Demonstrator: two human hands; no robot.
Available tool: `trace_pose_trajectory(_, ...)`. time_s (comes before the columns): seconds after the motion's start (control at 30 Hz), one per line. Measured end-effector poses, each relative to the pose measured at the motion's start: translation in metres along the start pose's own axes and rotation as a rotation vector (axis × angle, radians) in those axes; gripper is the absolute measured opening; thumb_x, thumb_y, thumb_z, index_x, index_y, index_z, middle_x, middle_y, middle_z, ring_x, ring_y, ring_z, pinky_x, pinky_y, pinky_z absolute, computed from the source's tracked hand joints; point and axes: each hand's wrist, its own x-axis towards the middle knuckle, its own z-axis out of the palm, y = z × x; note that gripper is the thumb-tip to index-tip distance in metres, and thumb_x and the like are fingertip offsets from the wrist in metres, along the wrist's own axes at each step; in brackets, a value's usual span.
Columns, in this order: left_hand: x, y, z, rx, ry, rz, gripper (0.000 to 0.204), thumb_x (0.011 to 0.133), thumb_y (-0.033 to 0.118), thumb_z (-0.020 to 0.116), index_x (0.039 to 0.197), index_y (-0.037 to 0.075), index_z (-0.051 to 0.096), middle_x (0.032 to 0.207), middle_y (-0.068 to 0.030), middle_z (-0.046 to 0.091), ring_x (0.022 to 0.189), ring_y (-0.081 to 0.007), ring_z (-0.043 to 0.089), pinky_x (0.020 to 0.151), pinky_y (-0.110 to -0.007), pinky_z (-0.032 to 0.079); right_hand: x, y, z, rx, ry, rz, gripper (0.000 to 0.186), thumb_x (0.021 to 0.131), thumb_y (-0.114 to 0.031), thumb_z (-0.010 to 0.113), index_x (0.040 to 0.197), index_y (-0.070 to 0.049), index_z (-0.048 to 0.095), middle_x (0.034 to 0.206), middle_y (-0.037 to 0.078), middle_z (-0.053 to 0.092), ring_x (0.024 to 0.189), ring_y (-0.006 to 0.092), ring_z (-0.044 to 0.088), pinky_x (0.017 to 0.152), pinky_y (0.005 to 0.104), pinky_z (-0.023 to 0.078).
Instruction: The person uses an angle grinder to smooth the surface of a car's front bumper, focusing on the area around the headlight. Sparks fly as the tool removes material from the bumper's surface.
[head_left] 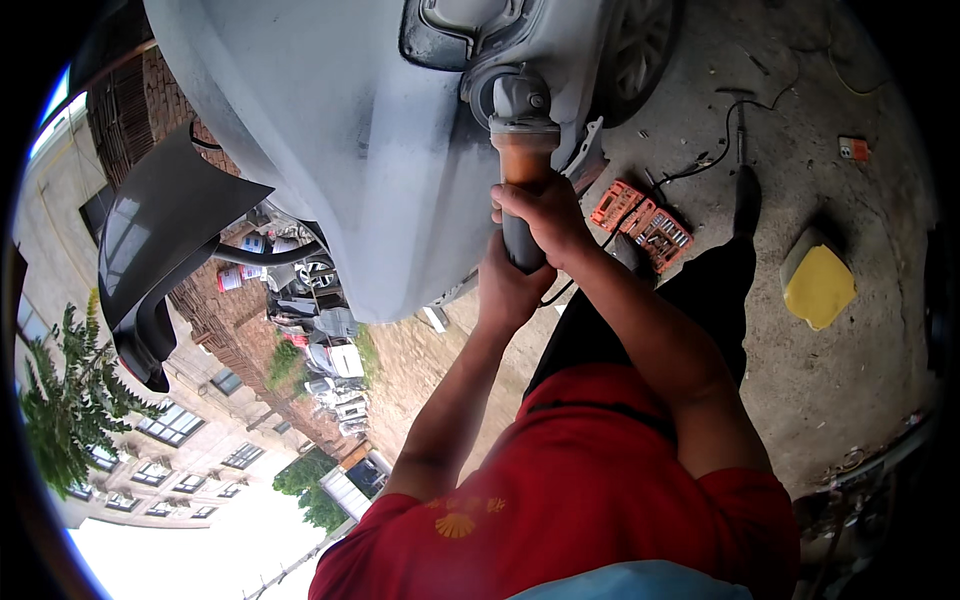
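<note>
My right hand [534, 215] is closed round the orange-and-grey body of an angle grinder [526, 155]. My left hand [510, 280] grips its grey rear part, lower down. The grinder's disc end is at the grey, patchily sanded car body [370, 190], just below a recessed opening [459, 28] with a dark rim. Whether the disc touches the metal I cannot tell. A black cord runs from below my hands along the ground.
A car wheel [632, 55] is at upper right. An open orange socket set [641, 226], a yellow-topped object [818, 286] and a red socket block [853, 148] lie on the concrete [800, 400] by my legs. A glossy dark panel [160, 230] juts out left; piled car parts [330, 360] lie beyond.
</note>
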Motion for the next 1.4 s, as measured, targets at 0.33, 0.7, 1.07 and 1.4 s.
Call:
trace_pose_trajectory(0.33, 0.006, 0.012, -0.004, -0.065, -0.066, -0.059, 0.062, 0.081, 0.028, 0.091, 0.124, -0.005, 0.061, 0.098, -0.0183, 0.078, 0.087, -0.0286, 0.078, 0.078, -0.044, 0.061, 0.005, -0.011, 0.001, -0.086, 0.033, 0.006, 0.032, 0.091, -0.027, 0.087, 0.101, 0.0, 0.074, 0.09, 0.006, 0.075, 0.081, 0.0176, 0.075, 0.078, 0.0358, 0.059)
trace_pose_trajectory(0.7, 0.011, 0.017, -0.004, -0.117, -0.119, -0.048, 0.062, 0.082, 0.027, 0.091, 0.127, -0.005, 0.063, 0.102, -0.0143, 0.078, 0.091, -0.021, 0.076, 0.079, -0.04, 0.06, 0.007, -0.015, -0.001, -0.196, 0.053, -0.047, 0.031, 0.093, -0.027, 0.086, 0.1, 0.0, 0.074, 0.085, 0.005, 0.074, 0.077, 0.0152, 0.072, 0.075, 0.0342, 0.057)
trace_pose_trajectory(1.07, -0.005, -0.026, 0.004, -0.231, -0.174, -0.055, 0.065, 0.083, 0.026, 0.089, 0.133, -0.005, 0.062, 0.106, -0.0124, 0.077, 0.093, -0.0196, 0.074, 0.08, -0.038, 0.06, -0.008, 0.03, -0.008, -0.3, 0.112, -0.129, 0.029, 0.095, -0.025, 0.087, 0.104, -0.001, 0.073, 0.088, 0.005, 0.075, 0.081, 0.014, 0.072, 0.078, 0.0331, 0.057)
trace_pose_trajectory(1.4, 0.0, -0.038, 0.003, -0.234, -0.152, -0.078, 0.065, 0.081, 0.022, 0.089, 0.132, -0.005, 0.06, 0.102, -0.0166, 0.078, 0.087, -0.0236, 0.076, 0.078, -0.041, 0.061, -0.006, 0.026, 0.001, -0.278, 0.085, -0.081, 0.027, 0.096, -0.023, 0.085, 0.103, 0.0, 0.072, 0.087, 0.005, 0.075, 0.08, 0.0147, 0.072, 0.078, 0.0339, 0.058)
